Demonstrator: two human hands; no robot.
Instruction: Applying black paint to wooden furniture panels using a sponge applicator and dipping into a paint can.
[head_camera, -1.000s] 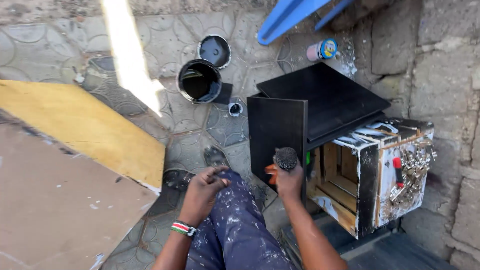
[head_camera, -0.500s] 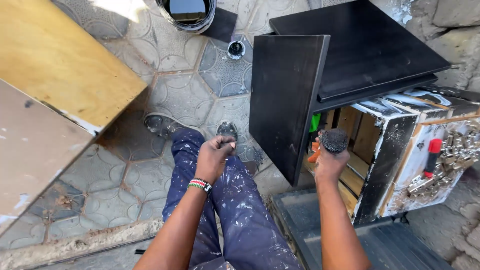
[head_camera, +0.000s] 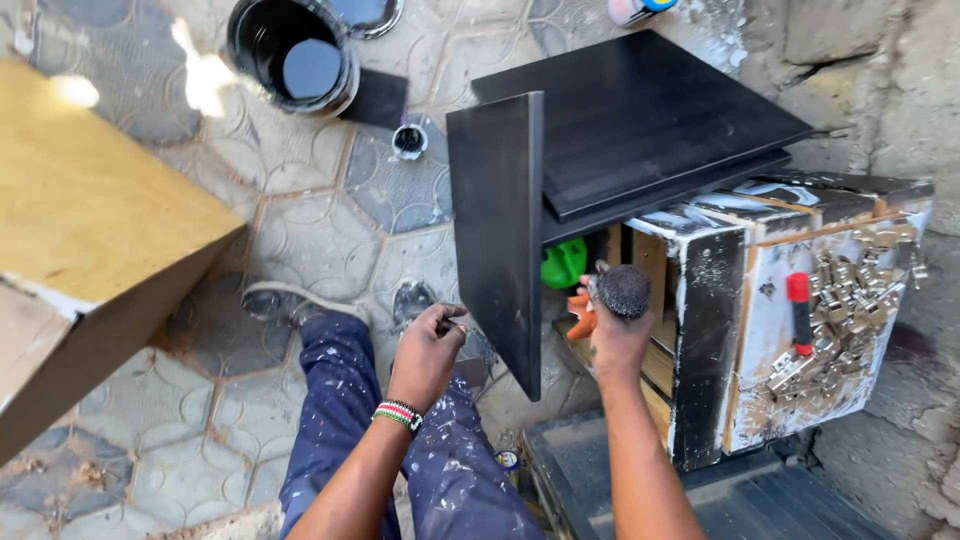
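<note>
Paint roller (head_camera: 623, 290), dark and round-headed, is gripped in the closed right hand (head_camera: 612, 335) just right of the upright black panel (head_camera: 497, 230), in front of the open wooden crate (head_camera: 700, 300). Left hand (head_camera: 427, 350) is loosely fisted above the paint-spattered trouser knee (head_camera: 440, 440); its contents cannot be determined.

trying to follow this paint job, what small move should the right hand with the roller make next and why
Probably bring the dark foam roller in the right hand against the upright black panel. The roller hangs just beside the panel's edge, apart from it, while the left hand rests closed by the knee.
</note>
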